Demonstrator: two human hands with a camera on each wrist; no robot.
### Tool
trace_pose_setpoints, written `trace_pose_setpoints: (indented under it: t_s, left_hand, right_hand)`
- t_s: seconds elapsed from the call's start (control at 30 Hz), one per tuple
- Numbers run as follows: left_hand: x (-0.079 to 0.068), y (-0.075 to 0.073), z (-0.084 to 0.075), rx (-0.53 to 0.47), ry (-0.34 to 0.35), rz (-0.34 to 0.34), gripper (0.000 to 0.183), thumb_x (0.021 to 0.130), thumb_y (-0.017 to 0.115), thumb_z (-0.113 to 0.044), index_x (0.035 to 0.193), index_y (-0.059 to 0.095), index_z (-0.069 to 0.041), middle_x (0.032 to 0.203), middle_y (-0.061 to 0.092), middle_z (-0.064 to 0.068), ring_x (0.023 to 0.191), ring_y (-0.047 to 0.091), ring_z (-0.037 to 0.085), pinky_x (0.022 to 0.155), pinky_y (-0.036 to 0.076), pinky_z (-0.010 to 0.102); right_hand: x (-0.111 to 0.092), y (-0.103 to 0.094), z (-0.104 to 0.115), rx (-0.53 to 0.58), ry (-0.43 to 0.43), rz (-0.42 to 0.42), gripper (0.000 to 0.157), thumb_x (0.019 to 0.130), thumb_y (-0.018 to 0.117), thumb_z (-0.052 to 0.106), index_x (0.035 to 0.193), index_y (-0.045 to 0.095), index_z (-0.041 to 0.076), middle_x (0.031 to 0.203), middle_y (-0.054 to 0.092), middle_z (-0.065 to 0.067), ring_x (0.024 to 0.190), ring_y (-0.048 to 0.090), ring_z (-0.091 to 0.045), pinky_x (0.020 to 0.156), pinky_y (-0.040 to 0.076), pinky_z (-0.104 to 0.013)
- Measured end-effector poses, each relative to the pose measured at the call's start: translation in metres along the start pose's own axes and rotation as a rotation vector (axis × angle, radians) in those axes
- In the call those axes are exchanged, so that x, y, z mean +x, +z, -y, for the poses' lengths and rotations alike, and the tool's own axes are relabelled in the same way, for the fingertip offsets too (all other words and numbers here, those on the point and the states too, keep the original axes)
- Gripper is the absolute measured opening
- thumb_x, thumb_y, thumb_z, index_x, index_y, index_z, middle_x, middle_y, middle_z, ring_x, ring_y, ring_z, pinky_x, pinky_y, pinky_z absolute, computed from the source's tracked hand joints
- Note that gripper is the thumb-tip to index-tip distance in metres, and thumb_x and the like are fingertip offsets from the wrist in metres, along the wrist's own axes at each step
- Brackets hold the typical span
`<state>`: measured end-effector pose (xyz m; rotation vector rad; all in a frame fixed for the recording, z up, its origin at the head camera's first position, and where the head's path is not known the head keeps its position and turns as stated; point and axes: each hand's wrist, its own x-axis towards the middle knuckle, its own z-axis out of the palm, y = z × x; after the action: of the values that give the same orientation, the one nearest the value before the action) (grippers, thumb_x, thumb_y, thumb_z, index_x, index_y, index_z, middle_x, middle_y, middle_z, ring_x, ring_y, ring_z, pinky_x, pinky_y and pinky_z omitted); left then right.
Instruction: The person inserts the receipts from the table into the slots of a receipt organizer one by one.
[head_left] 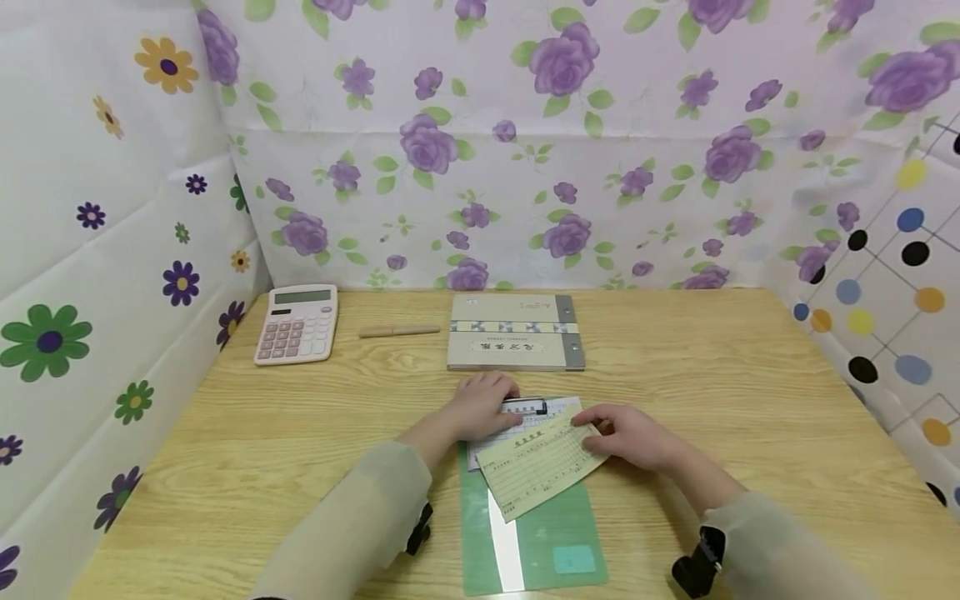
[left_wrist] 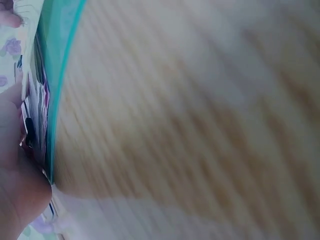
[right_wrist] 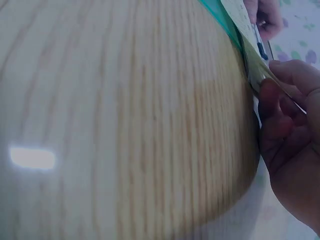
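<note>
A green clip folder lies on the table, with a white printed form at its top under a metal clip. My left hand grips the folder's top left by the clip, its thumb over the papers; some fingertips are hidden. My right hand pinches the right end of a yellowish printed slip, thumb on one side and fingers on the other, as the right wrist view shows. The slip lies tilted across the folder. In the left wrist view, a stack of papers shows at the folder's edge.
Behind the hands lies a beige bound book with a grey spine strip. A light brown pen and a pink-white calculator are to its left. Flowered cloth hangs behind the wooden table, and patterned sheets flank it.
</note>
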<state>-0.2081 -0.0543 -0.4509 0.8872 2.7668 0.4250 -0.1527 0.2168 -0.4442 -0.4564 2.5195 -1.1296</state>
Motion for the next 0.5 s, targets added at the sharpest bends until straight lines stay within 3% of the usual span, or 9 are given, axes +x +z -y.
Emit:
trace_pose_setpoints:
  t_s: [0.13,0.33,0.5]
  left_hand:
    - [0.000,0.001,0.001,-0.060,-0.018,-0.009,0.035,0.088,0.058,-0.044,0.115,0.053,-0.022,0.124,0.047,-0.002,0.120,0.038,0.021,0.097,0.026,0.045]
    - [0.000,0.003,-0.001,-0.073,-0.026,-0.036,0.032,0.086,0.060,-0.041,0.113,0.055,-0.024,0.122,0.047,-0.003,0.119,0.038,0.021,0.094,0.026,0.044]
    - [-0.001,0.004,-0.003,-0.055,-0.031,-0.052,0.031,0.088,0.060,-0.040,0.114,0.055,-0.024,0.123,0.047,-0.003,0.115,0.039,0.020,0.092,0.027,0.043]
  right_hand:
    - [0.002,0.006,0.003,-0.042,-0.007,-0.023,0.033,0.085,0.068,0.025,0.117,0.064,0.016,0.112,0.059,-0.005,0.084,0.051,-0.017,0.076,0.042,-0.034]
    - [0.003,0.015,0.002,-0.098,-0.059,-0.084,0.034,0.085,0.068,0.023,0.117,0.063,0.013,0.119,0.059,-0.007,0.104,0.052,-0.021,0.091,0.039,-0.043]
    - [0.004,0.022,0.004,-0.170,-0.090,-0.161,0.036,0.084,0.070,0.028,0.114,0.064,0.010,0.115,0.060,-0.006,0.112,0.053,-0.026,0.095,0.038,-0.045]
